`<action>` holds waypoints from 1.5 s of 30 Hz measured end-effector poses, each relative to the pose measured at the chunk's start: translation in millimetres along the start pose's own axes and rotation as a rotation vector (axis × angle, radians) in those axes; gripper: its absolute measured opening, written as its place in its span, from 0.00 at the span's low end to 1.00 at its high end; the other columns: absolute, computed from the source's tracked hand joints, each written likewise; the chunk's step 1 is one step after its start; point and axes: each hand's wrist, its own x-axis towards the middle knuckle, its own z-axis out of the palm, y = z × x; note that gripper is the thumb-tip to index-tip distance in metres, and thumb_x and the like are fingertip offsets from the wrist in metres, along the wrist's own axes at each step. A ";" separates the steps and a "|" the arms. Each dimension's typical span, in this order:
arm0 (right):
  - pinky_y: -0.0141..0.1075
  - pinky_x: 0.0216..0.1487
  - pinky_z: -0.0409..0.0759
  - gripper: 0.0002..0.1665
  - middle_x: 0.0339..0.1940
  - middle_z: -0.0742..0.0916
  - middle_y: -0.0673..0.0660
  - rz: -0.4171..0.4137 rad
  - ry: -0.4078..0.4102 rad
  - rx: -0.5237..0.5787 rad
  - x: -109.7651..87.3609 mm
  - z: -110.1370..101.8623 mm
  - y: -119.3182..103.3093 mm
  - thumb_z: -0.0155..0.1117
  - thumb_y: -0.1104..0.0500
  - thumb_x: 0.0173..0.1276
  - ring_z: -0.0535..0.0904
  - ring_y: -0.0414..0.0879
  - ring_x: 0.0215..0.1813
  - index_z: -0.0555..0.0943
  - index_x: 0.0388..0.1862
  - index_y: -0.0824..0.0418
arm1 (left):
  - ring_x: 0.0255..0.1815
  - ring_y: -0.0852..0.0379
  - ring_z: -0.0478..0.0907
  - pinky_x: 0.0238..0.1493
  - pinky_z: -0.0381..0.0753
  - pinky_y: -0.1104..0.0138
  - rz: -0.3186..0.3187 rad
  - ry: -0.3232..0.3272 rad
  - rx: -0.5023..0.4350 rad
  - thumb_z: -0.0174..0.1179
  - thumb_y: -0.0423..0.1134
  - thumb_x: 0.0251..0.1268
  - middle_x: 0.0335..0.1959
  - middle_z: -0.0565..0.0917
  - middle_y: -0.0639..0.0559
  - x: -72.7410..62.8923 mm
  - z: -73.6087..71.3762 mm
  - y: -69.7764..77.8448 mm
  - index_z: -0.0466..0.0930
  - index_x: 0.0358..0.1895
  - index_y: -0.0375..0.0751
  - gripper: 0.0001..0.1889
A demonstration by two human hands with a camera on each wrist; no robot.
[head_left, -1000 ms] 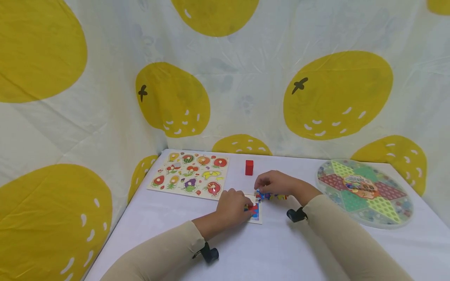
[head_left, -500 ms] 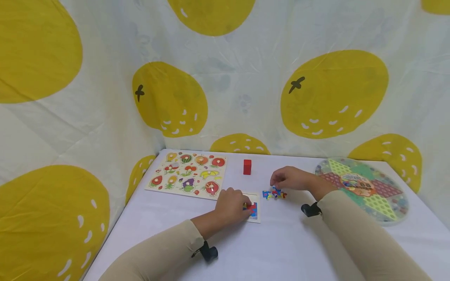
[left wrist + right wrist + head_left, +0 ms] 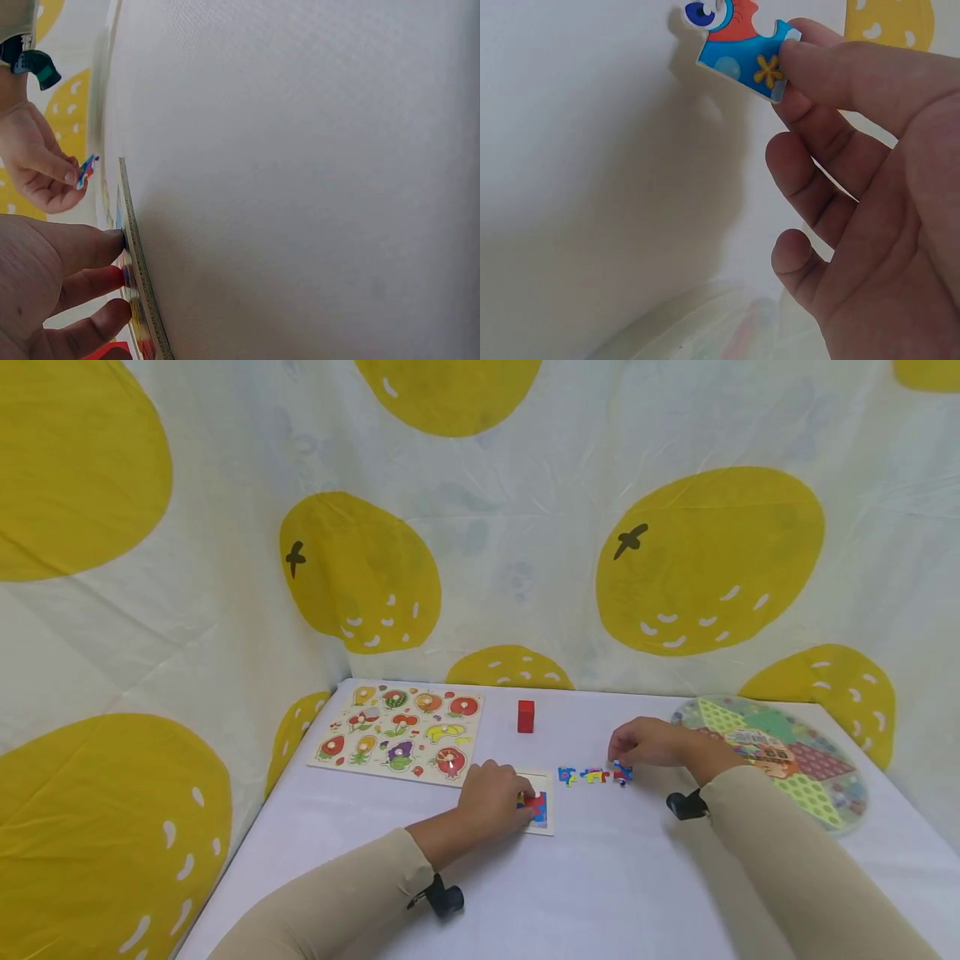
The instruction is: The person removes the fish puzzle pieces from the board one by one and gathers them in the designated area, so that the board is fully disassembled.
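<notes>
My left hand [image 3: 491, 797] rests on a small jigsaw tray [image 3: 550, 822] with a pale frame and red and blue pieces in it, covering its left part. In the left wrist view, its thumb and fingers [image 3: 94, 285] reach out and touch the tray's face. My right hand [image 3: 648, 742] pinches a puzzle piece [image 3: 742, 56] between thumb and index finger. Printed on the piece are a blue eye, a red patch and a yellow starfish on blue. Between tray and right hand lie a blue puzzle piece [image 3: 566, 776] and a yellow and red one [image 3: 595, 775].
Behind the left hand lies a wooden fruit peg board [image 3: 390, 735]. A red block [image 3: 526, 717] stands upright at the back. To the right, a round, clear-rimmed game board [image 3: 780, 760] sits partly behind the right forearm. A lemon-print curtain [image 3: 517, 543] closes off the back.
My right hand has moved right with the puzzle piece, from the tray's upper corner past the two loose pieces, which show plainly now. The left hand has stayed on the tray.
</notes>
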 end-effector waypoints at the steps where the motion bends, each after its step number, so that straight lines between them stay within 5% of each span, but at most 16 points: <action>1: 0.49 0.57 0.81 0.04 0.39 0.88 0.47 0.010 0.000 -0.004 0.1 -0.2 1.6 0.70 0.61 0.76 0.79 0.47 0.47 0.88 0.44 0.52 | 0.43 0.60 0.75 0.44 0.73 0.64 0.001 -0.001 -0.001 0.78 0.58 0.61 0.39 0.87 0.62 0.3 0.2 -0.3 0.94 0.54 0.60 0.20; 11: 0.47 0.56 0.81 0.08 0.39 0.87 0.47 0.045 0.046 -0.016 6.8 7.5 14.2 0.70 0.62 0.75 0.79 0.48 0.48 0.89 0.41 0.48 | 0.42 0.60 0.75 0.44 0.74 0.64 0.011 0.006 0.001 0.77 0.58 0.61 0.39 0.87 0.62 -0.4 -0.2 -0.3 0.94 0.54 0.60 0.19; 18: 0.48 0.54 0.80 0.09 0.37 0.87 0.47 -0.008 0.084 -0.047 5.6 13.7 13.6 0.70 0.66 0.74 0.79 0.47 0.45 0.89 0.40 0.51 | 0.41 0.61 0.75 0.42 0.72 0.65 0.023 0.023 0.017 0.76 0.59 0.63 0.39 0.87 0.63 0.0 3.5 -1.0 0.94 0.54 0.62 0.18; 31: 0.50 0.58 0.82 0.04 0.42 0.88 0.48 0.059 0.147 -0.001 6.5 14.0 10.4 0.72 0.58 0.75 0.79 0.50 0.51 0.89 0.45 0.49 | 0.42 0.60 0.74 0.43 0.72 0.65 0.024 0.006 0.046 0.75 0.59 0.65 0.40 0.87 0.61 -3.5 3.3 -0.7 0.92 0.58 0.64 0.20; 45: 0.51 0.58 0.82 0.06 0.45 0.90 0.49 -0.049 0.216 -0.004 1.6 10.7 -7.7 0.69 0.58 0.78 0.80 0.50 0.49 0.89 0.48 0.57 | 0.50 0.60 0.76 0.49 0.75 0.64 0.069 -0.007 0.053 0.74 0.60 0.64 0.48 0.86 0.59 -15.1 4.1 -4.4 0.90 0.62 0.61 0.24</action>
